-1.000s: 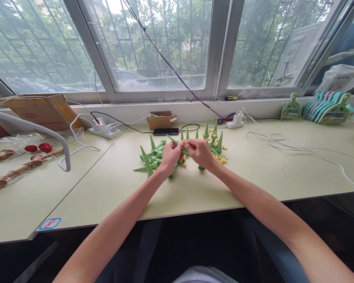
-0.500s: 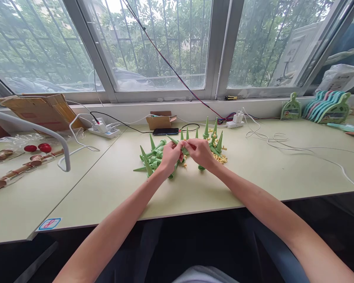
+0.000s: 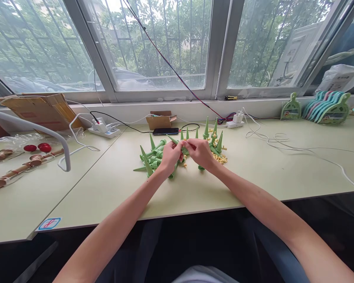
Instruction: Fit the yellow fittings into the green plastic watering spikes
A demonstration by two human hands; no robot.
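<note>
Spike [image 3: 172, 139], mid-frame, appears unfinished: left hand [image 3: 171, 156] grips it; right hand [image 3: 199, 151] adjoins, grasp unclear; yellow pegs [image 3: 221, 159] lie loose.

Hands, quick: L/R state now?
Left hand: closed, holding a green spike.
Right hand: closed in a pinch; what it holds, if anything, cannot be told.
</note>
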